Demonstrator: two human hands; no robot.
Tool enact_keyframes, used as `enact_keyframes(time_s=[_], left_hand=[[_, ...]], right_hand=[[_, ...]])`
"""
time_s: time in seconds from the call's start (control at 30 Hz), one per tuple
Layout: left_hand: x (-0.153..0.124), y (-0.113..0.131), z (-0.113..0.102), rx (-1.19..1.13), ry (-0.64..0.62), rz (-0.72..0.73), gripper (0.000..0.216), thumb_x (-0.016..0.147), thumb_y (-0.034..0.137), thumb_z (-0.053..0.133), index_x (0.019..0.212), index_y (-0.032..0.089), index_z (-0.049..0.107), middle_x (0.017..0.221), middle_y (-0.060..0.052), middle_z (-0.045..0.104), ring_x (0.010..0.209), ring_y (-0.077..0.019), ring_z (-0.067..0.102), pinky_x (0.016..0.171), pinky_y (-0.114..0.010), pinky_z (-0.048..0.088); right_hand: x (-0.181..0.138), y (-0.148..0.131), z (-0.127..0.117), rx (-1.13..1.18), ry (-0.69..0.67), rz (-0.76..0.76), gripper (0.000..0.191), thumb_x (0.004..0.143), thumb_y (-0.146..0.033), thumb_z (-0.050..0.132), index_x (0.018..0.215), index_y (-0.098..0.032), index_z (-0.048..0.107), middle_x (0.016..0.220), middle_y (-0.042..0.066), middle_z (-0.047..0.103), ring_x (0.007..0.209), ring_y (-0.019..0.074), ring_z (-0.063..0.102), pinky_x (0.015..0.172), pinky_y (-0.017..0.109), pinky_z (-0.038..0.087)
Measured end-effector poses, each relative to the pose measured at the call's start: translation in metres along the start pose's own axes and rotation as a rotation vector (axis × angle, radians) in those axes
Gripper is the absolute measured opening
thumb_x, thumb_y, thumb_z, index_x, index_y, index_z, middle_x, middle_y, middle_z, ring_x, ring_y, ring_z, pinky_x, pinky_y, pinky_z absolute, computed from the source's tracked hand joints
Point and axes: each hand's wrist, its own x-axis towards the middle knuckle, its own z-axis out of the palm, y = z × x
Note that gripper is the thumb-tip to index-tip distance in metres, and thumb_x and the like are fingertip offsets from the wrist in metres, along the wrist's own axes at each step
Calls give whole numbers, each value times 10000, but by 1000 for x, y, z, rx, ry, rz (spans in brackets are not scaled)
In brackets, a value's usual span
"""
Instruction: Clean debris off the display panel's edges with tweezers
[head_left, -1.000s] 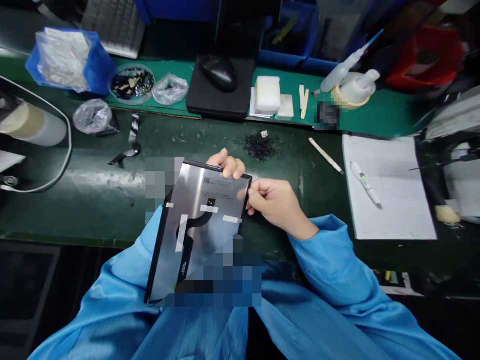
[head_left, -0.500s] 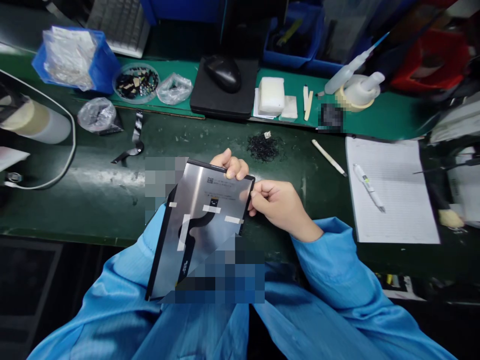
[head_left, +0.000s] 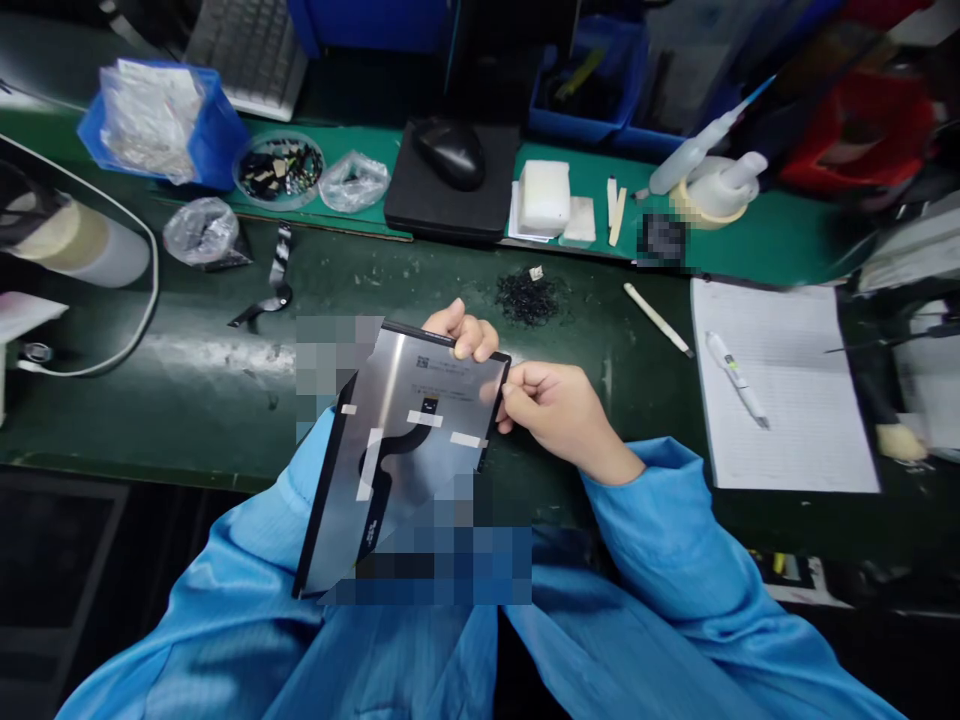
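A flat screen panel (head_left: pixel 420 385), with a silvery back and a black border, is held tilted in front of my body. A black flex cable (head_left: pixel 382 460) curves down its back, fixed with several strips of whitish tape. My left hand (head_left: pixel 465 328) reaches from behind, its fingers folded over the top edge; the rest of it is hidden by the panel. At the panel's upper right edge, my right hand (head_left: pixel 551 405) is closed in a pinch. Whether a small piece sits between those fingertips cannot be made out. Blurred blocks cover the lower right of the panel.
Beyond the panel lies a pile of black scraps (head_left: pixel 529 298). To the right are a whitish stick (head_left: pixel 658 320) and a lined sheet (head_left: pixel 787 420) bearing a pen (head_left: pixel 739 380). A black strip (head_left: pixel 279 270) lies left. A mouse (head_left: pixel 450 153) and blue bin (head_left: pixel 217 120) stand behind.
The view has shifted slightly, so the bench things on the left appear a little further right. Both hands keep nearly the same place on the panel.
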Motion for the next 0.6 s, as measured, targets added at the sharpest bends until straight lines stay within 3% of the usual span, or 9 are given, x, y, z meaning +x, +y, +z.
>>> enact_keyframes(time_s=[0.17, 0.4, 0.6], left_hand=[[-5, 6, 15, -36, 102, -8, 688, 1081, 390, 260, 429, 182, 328, 539, -2, 402, 441, -92, 436, 457, -244, 423], [3, 1, -7, -13, -71, 10, 665, 1073, 368, 263, 451, 181, 407, 547, -15, 451, 506, -105, 512, 527, -245, 473], [-3, 3, 2, -9, -15, -13, 666, 1070, 425, 288, 457, 183, 386, 567, -4, 468, 439, -98, 473, 478, -268, 460]], right_hand=[[1, 1, 2, 14, 24, 5, 140, 738, -220, 572, 600, -199, 576, 565, 8, 683, 468, 122, 639, 464, 204, 486], [1, 1, 0, 5, -27, 4, 157, 754, -249, 612, 611, -196, 577, 563, 14, 683, 504, 137, 661, 492, 213, 497], [1, 5, 3, -25, 47, 2, 154, 755, -221, 602, 606, -203, 570, 544, 1, 666, 470, 128, 626, 464, 214, 472]])
